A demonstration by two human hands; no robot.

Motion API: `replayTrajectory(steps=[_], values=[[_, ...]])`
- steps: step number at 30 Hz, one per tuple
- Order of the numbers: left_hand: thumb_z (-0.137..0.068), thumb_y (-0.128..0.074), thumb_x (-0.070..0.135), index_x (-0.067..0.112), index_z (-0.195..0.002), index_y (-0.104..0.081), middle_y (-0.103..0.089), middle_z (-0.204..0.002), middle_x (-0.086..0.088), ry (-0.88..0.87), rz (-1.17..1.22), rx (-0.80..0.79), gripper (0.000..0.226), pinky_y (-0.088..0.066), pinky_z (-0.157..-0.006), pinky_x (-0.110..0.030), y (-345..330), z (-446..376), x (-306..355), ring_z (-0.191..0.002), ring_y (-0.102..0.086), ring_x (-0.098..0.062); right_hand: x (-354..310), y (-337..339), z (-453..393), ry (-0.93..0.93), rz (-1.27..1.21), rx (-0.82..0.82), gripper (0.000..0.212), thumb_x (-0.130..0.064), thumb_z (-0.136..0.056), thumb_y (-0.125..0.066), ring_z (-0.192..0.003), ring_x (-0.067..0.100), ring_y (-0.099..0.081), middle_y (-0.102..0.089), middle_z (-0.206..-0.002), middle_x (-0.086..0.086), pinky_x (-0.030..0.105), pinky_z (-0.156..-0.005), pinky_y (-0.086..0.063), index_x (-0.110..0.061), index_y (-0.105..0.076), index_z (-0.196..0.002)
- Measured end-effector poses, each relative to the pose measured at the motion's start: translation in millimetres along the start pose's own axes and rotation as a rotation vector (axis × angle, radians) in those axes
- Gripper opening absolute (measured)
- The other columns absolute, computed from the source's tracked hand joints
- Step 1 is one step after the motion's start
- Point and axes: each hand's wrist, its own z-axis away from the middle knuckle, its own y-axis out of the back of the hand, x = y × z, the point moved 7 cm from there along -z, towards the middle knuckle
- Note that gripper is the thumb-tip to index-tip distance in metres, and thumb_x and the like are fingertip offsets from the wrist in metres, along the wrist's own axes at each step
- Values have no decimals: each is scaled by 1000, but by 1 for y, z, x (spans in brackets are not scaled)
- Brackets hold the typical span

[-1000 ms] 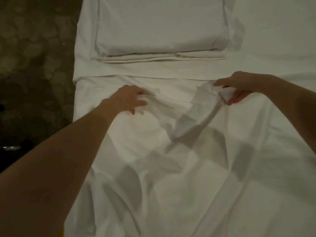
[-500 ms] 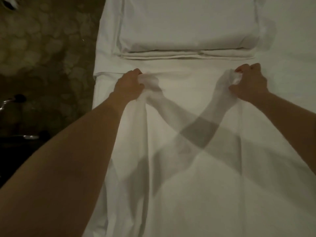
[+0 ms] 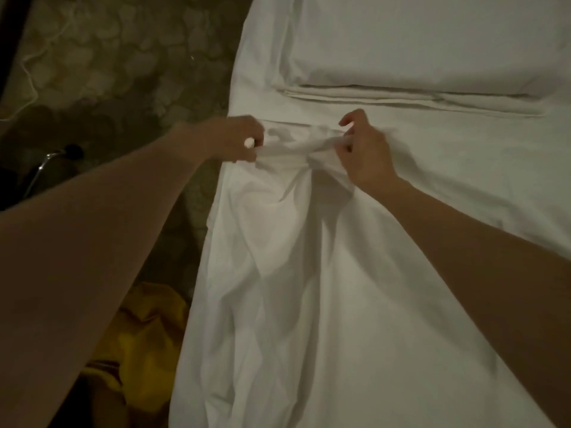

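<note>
- Here we are at the bed (image 3: 482,168): both arms stretched out over a white sheet (image 3: 293,248) that lies along the bed's left side, its top hem just short of the pillow (image 3: 417,41).
- The left hand (image 3: 238,139) is right at the bed's left edge, grip curled round the gathered hem.
- The right hand (image 3: 361,149) sits a little further in, grip pinching the same hem between thumb and bent fingers, forefinger lifted free.
- Between the two hands the hem is bunched into a thick, rumpled band, and creases fan down from it toward the foot.
- The sheet's outer side spills over the left edge toward the patterned floor (image 3: 123,63).
- This looks like thin, light, floppy cloth: it will sag and fold wherever it isn't held, and it should slide easily over the layer beneath.
- Best hold, I'd say, is the hem itself, hands spread well apart toward its corners, so it pulls taut and flat.
- Folded linen (image 3: 401,98) lies under the pillow's near edge; a yellow cloth (image 3: 145,322) is on the floor beside the bed.
</note>
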Motion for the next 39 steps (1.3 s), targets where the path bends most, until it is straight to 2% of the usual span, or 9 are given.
replayTrajectory(steps=[3,6,10,15,23,27,29,35,39], values=[[-96,-55,19,15,-110,-52,-55,-111,-2,71,202,-10,15,-55,-63,-29,18,-3,-9,-72,-67,-17,4,14,-9,-16,-102,137,15,-9,-90,-50,-72,19,-53,-52,-72,-3,28,-67,-41,-7,-59,-101],[-99,-50,25,15,-101,-49,-58,-77,0,129,219,278,10,-39,-50,-19,46,-4,-20,-48,-58,-5,6,15,-18,-12,-161,149,12,-7,-88,-50,-75,23,-60,-57,-77,2,32,-69,-47,-11,-58,-96],[-97,-55,26,12,-112,-49,-58,-98,-6,265,259,542,22,-45,-64,-25,33,-7,-37,-78,-57,-18,15,-11,-29,-55,-93,-1,30,-6,-89,-51,-84,21,-57,-56,-95,6,35,-82,-48,-5,-51,-120],[-88,-67,34,8,-134,-49,-55,-130,-13,465,459,329,56,-45,-91,-36,-31,-9,-67,-116,-54,-31,12,-25,-19,60,61,-127,48,-7,-91,-52,-106,22,-58,-43,-138,7,32,-90,-47,-11,-42,-138],[-93,-60,22,11,-131,-51,-56,-117,-1,605,713,653,40,-45,-73,-16,5,-5,-86,-103,-56,-13,3,-52,4,29,381,-331,64,-18,-96,-47,-146,23,-16,-3,-161,3,44,-116,-19,-16,-17,-152],[-91,-62,12,10,-145,-31,-45,-137,-6,467,947,588,62,-46,-92,-24,-40,4,-63,-119,-51,-19,6,-66,6,-27,547,-472,69,-22,-98,-40,-148,19,4,14,-160,3,59,-114,-7,-16,0,-154],[-92,-58,8,10,-146,-30,-45,-136,-4,454,1019,644,61,-43,-88,-13,-67,24,-54,-111,-54,-9,4,-66,10,-55,565,-506,71,-23,-97,-41,-148,19,10,16,-160,2,63,-113,-6,-20,3,-153],[-95,-57,11,9,-134,-48,-55,-124,-1,494,1084,651,40,-45,-85,-13,-138,102,-40,-105,-52,-10,-8,-69,63,-60,515,-573,70,-28,-95,-46,-146,32,11,11,-160,2,63,-112,-4,-34,-5,-152],[-93,-57,6,10,-124,-54,-60,-120,-7,634,1196,490,31,-53,-83,-31,-190,159,-39,-101,-58,-20,-17,-81,124,-66,514,-646,69,-25,-95,-45,-146,36,10,12,-160,6,62,-113,-6,-36,-7,-152]])
